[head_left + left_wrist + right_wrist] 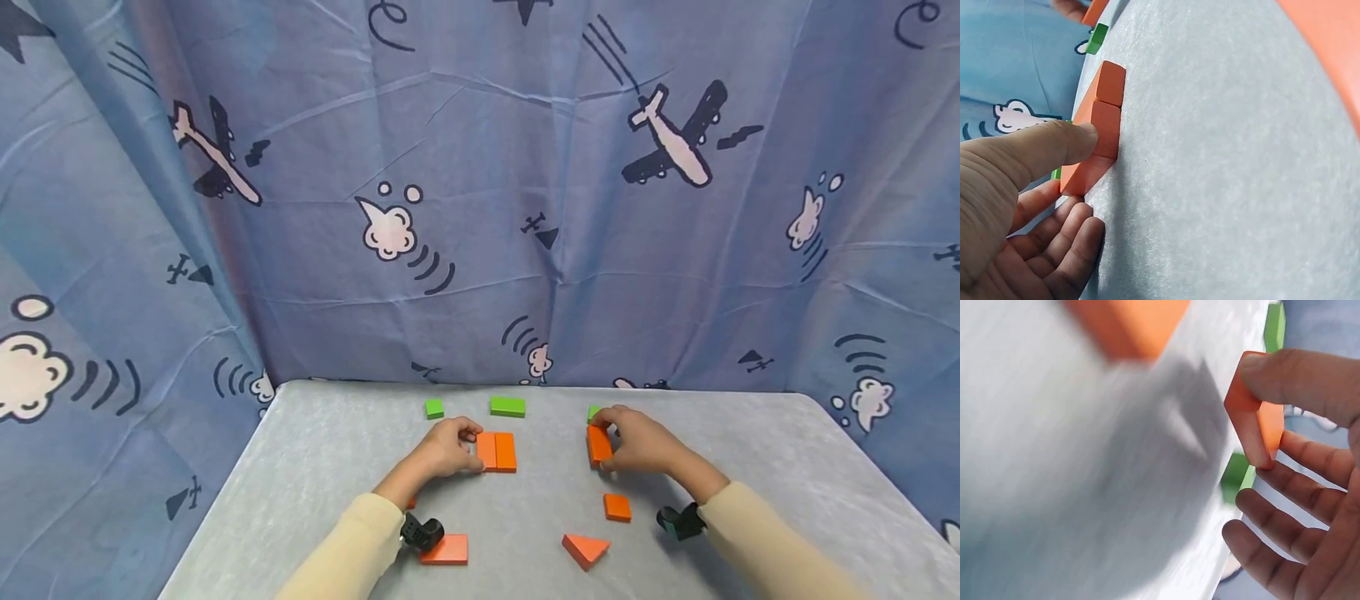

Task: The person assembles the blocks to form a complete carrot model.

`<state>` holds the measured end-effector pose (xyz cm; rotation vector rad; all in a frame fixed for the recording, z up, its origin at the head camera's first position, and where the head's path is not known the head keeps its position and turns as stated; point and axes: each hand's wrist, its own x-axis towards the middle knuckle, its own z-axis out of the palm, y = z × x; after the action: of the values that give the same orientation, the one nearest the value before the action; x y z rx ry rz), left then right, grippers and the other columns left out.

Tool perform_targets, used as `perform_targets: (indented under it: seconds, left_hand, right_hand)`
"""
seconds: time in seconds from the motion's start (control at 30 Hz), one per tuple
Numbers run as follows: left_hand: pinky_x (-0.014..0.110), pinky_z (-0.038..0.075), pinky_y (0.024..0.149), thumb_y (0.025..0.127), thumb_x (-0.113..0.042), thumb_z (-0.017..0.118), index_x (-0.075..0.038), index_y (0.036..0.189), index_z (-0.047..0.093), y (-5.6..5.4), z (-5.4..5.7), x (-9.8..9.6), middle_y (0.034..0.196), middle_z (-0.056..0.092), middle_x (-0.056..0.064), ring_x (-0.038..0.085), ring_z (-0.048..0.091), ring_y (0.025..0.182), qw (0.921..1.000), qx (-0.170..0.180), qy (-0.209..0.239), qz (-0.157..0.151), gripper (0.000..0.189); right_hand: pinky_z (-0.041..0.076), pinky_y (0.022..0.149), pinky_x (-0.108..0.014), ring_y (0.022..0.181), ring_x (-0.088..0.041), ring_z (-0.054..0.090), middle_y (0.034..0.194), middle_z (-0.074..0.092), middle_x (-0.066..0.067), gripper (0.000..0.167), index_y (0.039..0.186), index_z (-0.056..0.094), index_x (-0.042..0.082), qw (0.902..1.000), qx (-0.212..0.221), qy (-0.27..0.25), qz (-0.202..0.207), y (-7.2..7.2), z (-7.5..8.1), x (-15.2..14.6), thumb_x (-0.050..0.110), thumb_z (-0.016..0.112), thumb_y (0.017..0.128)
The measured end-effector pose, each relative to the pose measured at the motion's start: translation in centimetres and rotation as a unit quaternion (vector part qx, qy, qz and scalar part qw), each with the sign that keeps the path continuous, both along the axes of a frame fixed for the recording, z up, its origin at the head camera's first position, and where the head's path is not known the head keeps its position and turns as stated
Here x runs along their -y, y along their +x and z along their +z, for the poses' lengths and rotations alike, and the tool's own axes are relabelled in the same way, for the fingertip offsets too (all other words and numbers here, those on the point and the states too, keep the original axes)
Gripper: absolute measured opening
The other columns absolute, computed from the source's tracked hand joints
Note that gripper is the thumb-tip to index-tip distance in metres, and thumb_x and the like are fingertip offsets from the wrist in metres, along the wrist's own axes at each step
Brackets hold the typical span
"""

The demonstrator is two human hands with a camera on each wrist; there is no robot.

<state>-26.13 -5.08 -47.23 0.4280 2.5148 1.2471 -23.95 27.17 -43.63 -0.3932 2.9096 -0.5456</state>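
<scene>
Two orange rectangular blocks lie side by side, long edges touching, in the middle of the table. My left hand pinches the left one, thumb on its near end and index finger toward the far end. The other left fingers are loosely bent beside it. To the right, my right hand grips another orange block between thumb and fingers. In the right wrist view this orange block is tilted; whether it touches the table I cannot tell.
Green blocks stand along the back: a small one, a longer one, and one partly hidden behind my right hand. Nearer are an orange square block, an orange triangular block and an orange rectangular block. A patterned curtain hangs behind.
</scene>
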Motion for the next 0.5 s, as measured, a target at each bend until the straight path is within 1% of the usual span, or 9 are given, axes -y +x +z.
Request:
perform_targets:
  seconds: [0.1, 0.23, 0.37, 0.5]
  left_hand:
    - [0.031, 0.049, 0.075, 0.071, -0.009, 0.082, -0.004, 0.120, 0.062, 0.0, -0.1, 0.0, 0.107, 0.062, 0.006, 0.015, 0.055, 0.086, 1.0000, -0.005, -0.004, 0.001, 0.053]
    - [0.032, 0.050, 0.077, 0.071, -0.010, 0.083, -0.004, 0.120, 0.063, -0.1, -0.1, -0.1, 0.107, 0.062, 0.007, 0.016, 0.056, 0.088, 1.0000, -0.006, -0.002, 0.003, 0.053]
    - [0.034, 0.051, 0.079, 0.070, -0.010, 0.083, -0.004, 0.120, 0.063, 0.0, -0.1, -0.1, 0.108, 0.063, 0.008, 0.017, 0.058, 0.089, 1.0000, -0.006, -0.004, 0.003, 0.054]
    - [0.034, 0.051, 0.081, 0.070, -0.011, 0.083, -0.003, 0.121, 0.063, 0.0, -0.2, -0.1, 0.110, 0.063, 0.009, 0.017, 0.058, 0.090, 1.0000, -0.006, -0.003, 0.005, 0.055]
  right_hand:
    - [0.052, 0.087, -0.045, 0.095, -0.022, 0.058, 0.111, 0.063, -0.006, 0.058, 0.115, 0.064, 0.010, 1.0000, 0.000, -0.007, 0.006, -0.4, 0.3, 1.8, 0.020, 0.088, 0.064]
    - [0.052, 0.086, -0.043, 0.094, -0.021, 0.058, 0.108, 0.063, -0.003, 0.057, 0.114, 0.064, 0.012, 0.9998, -0.004, -0.012, 0.018, -0.8, 0.4, 4.1, 0.020, 0.089, 0.063]
    - [0.052, 0.084, -0.039, 0.090, -0.019, 0.057, 0.106, 0.063, -0.002, 0.057, 0.113, 0.065, 0.012, 0.9994, -0.011, -0.012, 0.030, -1.1, 0.2, 6.2, 0.019, 0.089, 0.061]
    - [0.051, 0.083, -0.038, 0.087, -0.016, 0.055, 0.104, 0.062, -0.001, 0.057, 0.111, 0.066, 0.012, 0.9992, -0.008, -0.011, 0.036, -1.4, -0.2, 7.9, 0.018, 0.090, 0.060]
